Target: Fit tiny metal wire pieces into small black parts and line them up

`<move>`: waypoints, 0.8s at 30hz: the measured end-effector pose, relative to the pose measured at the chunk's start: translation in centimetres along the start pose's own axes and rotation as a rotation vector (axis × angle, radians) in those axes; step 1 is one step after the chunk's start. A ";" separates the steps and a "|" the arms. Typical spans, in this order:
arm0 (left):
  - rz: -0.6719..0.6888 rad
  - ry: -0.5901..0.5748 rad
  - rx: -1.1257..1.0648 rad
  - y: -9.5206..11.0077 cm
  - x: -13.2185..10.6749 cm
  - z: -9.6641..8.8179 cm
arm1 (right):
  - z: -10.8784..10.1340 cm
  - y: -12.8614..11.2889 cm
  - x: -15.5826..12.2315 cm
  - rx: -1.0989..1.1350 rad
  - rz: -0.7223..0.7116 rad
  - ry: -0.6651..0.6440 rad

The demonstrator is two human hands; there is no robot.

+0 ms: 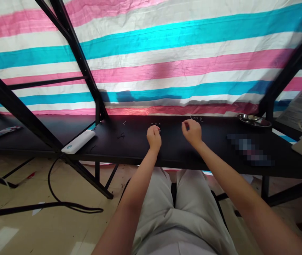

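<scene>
Hands (154,137) (192,132) hover apart over table (129,141), inside its edges.

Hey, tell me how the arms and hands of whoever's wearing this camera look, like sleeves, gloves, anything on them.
The left hand and right hand wear no gloves. The forearms are bare, with no sleeves, watch or cables visible. Any rings are too small to tell. Below, pale, loose-looking trousers are worn.
</scene>
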State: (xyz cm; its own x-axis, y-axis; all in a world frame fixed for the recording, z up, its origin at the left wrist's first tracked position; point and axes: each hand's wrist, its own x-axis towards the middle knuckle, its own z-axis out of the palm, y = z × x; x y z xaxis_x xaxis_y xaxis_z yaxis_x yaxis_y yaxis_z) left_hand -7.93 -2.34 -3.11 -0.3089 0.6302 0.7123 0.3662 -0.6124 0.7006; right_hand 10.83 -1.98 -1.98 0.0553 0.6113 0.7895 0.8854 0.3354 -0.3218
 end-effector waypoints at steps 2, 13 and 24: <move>0.240 -0.223 0.097 0.9 -0.7 0.3 | -1.4 2.4 -0.4 -0.058 0.175 0.080; 0.496 -0.869 0.699 3.4 -3.2 7.9 | -1.7 7.1 -2.1 -0.253 0.717 -0.389; 0.479 -0.856 0.758 2.5 -2.9 11.7 | -1.5 7.3 -2.2 -0.272 0.682 -0.419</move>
State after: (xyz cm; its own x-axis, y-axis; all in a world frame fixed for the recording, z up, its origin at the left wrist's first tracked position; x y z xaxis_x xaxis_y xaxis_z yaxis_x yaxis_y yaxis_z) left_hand 4.12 -0.09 -3.91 0.5640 0.7025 0.4342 0.7875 -0.6157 -0.0267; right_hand 17.84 -1.96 -5.27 0.4897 0.8506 0.1915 0.8033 -0.3548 -0.4784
